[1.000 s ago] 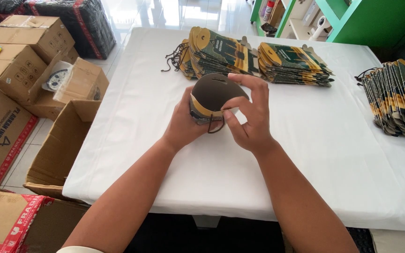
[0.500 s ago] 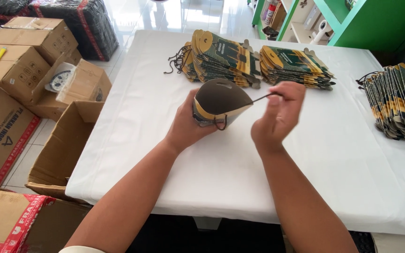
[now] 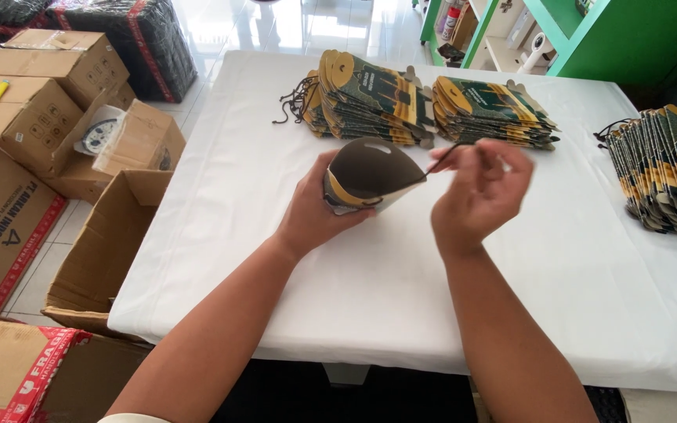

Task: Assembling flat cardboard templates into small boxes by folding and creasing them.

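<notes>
One white table (image 3: 511,298) fills most of the view and serves as the landmark. Off its left edge stand several cardboard boxes (image 3: 33,117), one open box (image 3: 103,251) right against the table's side. Beyond its far right corner is a green shelf unit (image 3: 613,39). Three stacks of flat printed cartons lie on the table: two side by side at the far edge (image 3: 370,98) (image 3: 491,110), with dark cords trailing from the left one, and a third stack (image 3: 671,168) at the right edge.

Above the table's middle, the left hand (image 3: 315,215) is clenched around a small paper carton (image 3: 374,176), brown inside, opened into a cone-like shape with a handle slot at its top. The right hand (image 3: 479,192), just beside the carton, pinches a thin dark cord (image 3: 440,160) between thumb and fingertips; the cord runs to the carton's right edge, though whether it passes through a hole there is hard to tell.
</notes>
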